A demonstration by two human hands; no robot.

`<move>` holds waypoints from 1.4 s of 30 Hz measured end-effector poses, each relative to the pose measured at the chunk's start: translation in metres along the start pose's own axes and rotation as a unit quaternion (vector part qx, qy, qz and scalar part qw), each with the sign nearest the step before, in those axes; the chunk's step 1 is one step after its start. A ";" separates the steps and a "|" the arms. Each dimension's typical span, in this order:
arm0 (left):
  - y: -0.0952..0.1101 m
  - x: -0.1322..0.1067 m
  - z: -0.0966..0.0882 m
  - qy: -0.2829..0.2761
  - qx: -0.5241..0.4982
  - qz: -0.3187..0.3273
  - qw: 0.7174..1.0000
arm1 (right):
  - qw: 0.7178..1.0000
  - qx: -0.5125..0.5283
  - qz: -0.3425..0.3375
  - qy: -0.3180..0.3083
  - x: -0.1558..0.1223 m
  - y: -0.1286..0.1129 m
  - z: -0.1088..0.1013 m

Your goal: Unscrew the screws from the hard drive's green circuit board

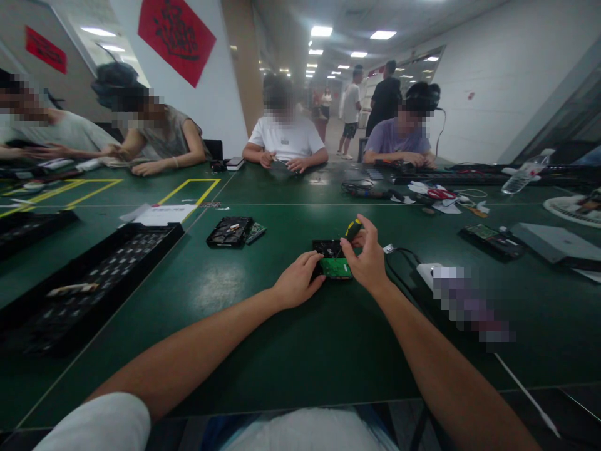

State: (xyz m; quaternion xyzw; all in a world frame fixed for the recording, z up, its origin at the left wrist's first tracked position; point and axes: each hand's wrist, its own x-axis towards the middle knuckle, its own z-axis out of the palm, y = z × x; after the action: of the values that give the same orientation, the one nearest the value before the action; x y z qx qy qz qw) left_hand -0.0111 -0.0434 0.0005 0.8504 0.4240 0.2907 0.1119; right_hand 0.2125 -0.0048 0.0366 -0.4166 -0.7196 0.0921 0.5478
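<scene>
Left hand (298, 280): grip closed about the left end of 1 green-and-black rectangular electronic device (337, 268), which lies on the dark green surface (291, 351). Right hand (369, 258): grip clasped around 1 black-and-yellow screwdriver (353, 229), angled down over the device. Containers: 1 long black plastic tray (113, 266), at left, holds 1 pale elongated object (72, 289); 1 white round tray (558, 215), far right, holds dark items (592, 202), partly out of view.
</scene>
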 end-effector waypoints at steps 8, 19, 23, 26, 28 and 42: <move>0.001 0.000 -0.001 -0.003 0.002 0.003 1.000 | 1.000 0.012 -0.001 -0.009 -0.001 -0.001 0.001; 0.002 0.000 -0.003 -0.004 0.007 0.011 1.000 | 0.999 -0.032 -0.006 0.010 0.000 -0.004 0.000; 0.002 0.000 -0.003 -0.007 0.008 0.012 1.000 | 1.000 0.001 0.003 -0.006 -0.002 0.001 0.002; 0.001 0.000 -0.003 -0.008 0.006 0.016 1.000 | 1.000 0.002 0.003 -0.005 -0.002 0.004 0.003; 0.000 0.000 -0.003 -0.006 0.003 0.018 1.000 | 1.000 -0.011 -0.002 0.003 -0.001 0.004 0.003; 0.002 -0.001 -0.004 -0.008 -0.005 0.016 1.000 | 0.999 -0.032 -0.005 0.021 0.001 0.002 0.001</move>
State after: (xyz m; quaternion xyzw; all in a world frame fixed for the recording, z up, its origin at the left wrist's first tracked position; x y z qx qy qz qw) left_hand -0.0122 -0.0452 0.0043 0.8590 0.4076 0.2877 0.1148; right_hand 0.2126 -0.0026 0.0357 -0.4323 -0.7124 0.0578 0.5498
